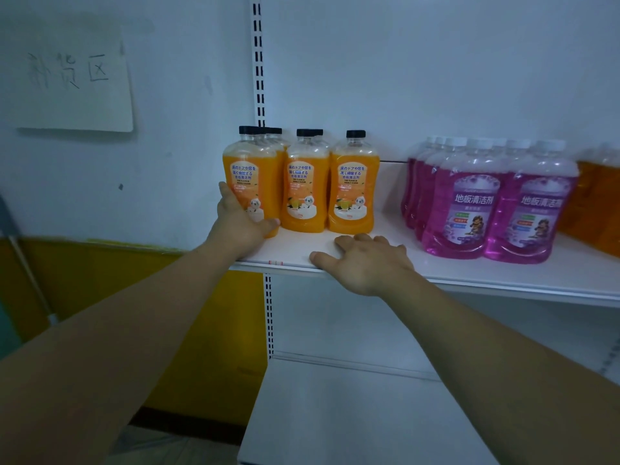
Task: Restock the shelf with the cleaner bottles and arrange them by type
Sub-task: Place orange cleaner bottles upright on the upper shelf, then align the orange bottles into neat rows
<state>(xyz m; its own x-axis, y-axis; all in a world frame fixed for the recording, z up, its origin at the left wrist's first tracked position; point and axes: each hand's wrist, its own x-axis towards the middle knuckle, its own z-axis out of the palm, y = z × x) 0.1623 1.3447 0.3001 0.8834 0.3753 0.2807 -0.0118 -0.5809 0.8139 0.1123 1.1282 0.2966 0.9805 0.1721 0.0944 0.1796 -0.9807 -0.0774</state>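
Note:
Several orange cleaner bottles with black caps stand in rows at the left end of the white shelf (503,276). My left hand (240,218) grips the lower part of the leftmost front orange bottle (250,169), thumb across its front. Two more front orange bottles (307,182) (354,182) stand right of it. My right hand (367,263) rests flat on the shelf's front edge with fingers spread, holding nothing, just in front of the orange bottles. Several purple cleaner bottles with white caps (473,203) stand grouped further right.
Amber bottles (593,203) stand at the far right edge of the shelf. A slotted upright (258,62) runs behind the orange bottles. A lower white shelf (352,414) lies below. A handwritten paper sign (73,78) hangs on the wall to the left.

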